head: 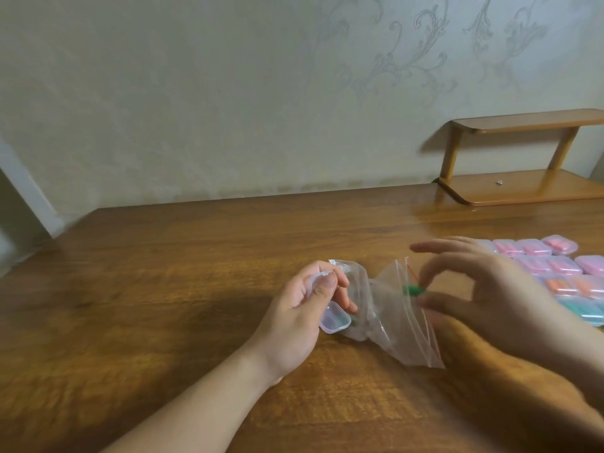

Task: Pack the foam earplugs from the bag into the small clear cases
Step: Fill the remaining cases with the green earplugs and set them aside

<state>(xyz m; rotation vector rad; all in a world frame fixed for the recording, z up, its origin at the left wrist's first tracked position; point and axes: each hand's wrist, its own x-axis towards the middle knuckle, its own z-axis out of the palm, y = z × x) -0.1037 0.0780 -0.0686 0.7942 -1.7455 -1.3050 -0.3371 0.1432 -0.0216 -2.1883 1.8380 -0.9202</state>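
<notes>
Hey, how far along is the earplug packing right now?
Done: rows of filled cases sit at the right, pink, orange and teal. In hand: the left hand holds an open clear case; the right hand pinches a green earplug at the bag. Left: this case, and the bag looks almost empty.

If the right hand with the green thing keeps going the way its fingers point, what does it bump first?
Probably the clear bag: the right hand, pinching a green earplug, points left across it. Beyond sits the left hand with its open case. Depth is unclear.
</notes>
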